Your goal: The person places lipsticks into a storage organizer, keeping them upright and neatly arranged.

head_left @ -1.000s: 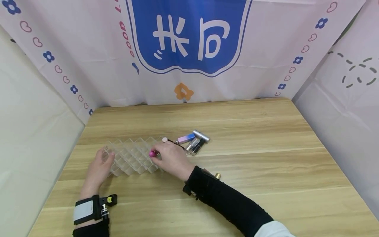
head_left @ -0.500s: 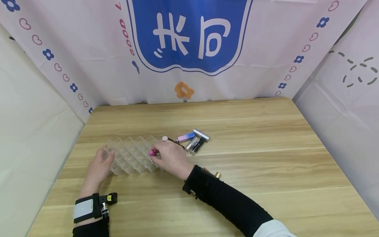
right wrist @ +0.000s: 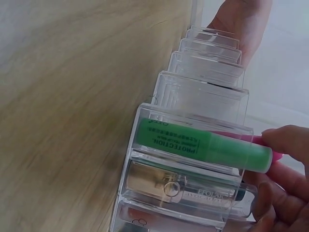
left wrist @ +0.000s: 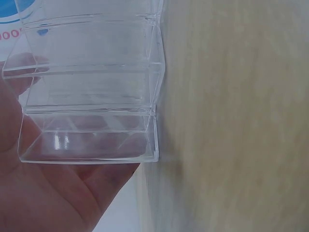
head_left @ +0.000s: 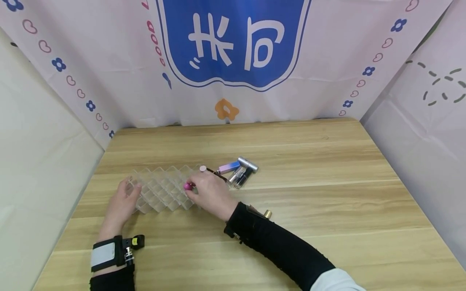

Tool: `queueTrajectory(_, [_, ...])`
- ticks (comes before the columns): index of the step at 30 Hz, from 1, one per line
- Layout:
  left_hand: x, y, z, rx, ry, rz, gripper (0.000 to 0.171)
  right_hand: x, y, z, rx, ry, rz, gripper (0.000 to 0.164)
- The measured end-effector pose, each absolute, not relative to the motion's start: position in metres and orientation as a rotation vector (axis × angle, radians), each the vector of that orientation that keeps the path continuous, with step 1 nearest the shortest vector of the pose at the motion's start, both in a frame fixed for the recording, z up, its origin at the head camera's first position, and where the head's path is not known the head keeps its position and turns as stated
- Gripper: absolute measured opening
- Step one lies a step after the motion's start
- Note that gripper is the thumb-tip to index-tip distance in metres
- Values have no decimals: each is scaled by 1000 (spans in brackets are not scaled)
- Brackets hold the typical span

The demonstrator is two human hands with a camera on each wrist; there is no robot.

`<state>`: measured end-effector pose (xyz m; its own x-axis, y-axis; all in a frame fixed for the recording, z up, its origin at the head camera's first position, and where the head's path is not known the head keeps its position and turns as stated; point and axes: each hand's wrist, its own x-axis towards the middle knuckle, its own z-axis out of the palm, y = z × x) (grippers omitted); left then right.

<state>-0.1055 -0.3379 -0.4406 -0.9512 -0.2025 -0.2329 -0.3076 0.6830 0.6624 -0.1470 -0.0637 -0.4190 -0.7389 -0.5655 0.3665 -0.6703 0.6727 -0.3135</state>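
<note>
A clear plastic lipstick organizer [head_left: 160, 189] with diamond-shaped compartments stands on the table. My left hand [head_left: 123, 204] grips its left end, fingers and thumb on either side of the corner; the left wrist view shows the palm behind the clear wall [left wrist: 89, 87]. Over the right end, my right hand [head_left: 212, 194] pinches a slim pink tube [head_left: 187, 186] with a rounded end between thumb and fingers. From the right wrist, this pink tube [right wrist: 276, 155] lies mostly hidden behind a green tube [right wrist: 176, 141] printed PROTECTION, which sits in a compartment.
Further compartments hold a gold-and-clear tube [right wrist: 169, 186] and a reddish one [right wrist: 159, 220]. Right of the organizer lie a pink-blue tube [head_left: 228, 167], a silver tube [head_left: 248, 163], a black-and-clear tube [head_left: 243, 178] and a dark stick with a pale round end [head_left: 202, 168]. A gold cylinder [head_left: 267, 214] shows beside the right wrist.
</note>
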Motion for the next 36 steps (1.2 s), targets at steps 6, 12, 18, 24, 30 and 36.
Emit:
queueTrajectory(6, [-106, -339, -441, -419, 2761, 1112, 79, -147, -65, -419, 997, -2653, 626, 8])
queueTrajectory(12, [-107, -340, -443, -413, 2756, 1130, 80, -146, -65, -419, 996, -2634, 609, 8])
queueTrajectory(18, [-107, -341, -443, -420, 2741, 1127, 80, -145, -66, -419, 994, -2638, 600, 9])
queueTrajectory(24, [-107, -341, -444, -422, 2739, 1124, 80, -145, -66, -420, 998, -2641, 622, 8])
queueTrajectory(30, [-106, -341, -444, -419, 2739, 1131, 79, -145, -67, -420, 995, -2653, 639, 9])
queueTrajectory(36, [-106, -340, -443, -415, 2746, 1135, 80, -145, -67, -421, 983, -2639, 623, 9])
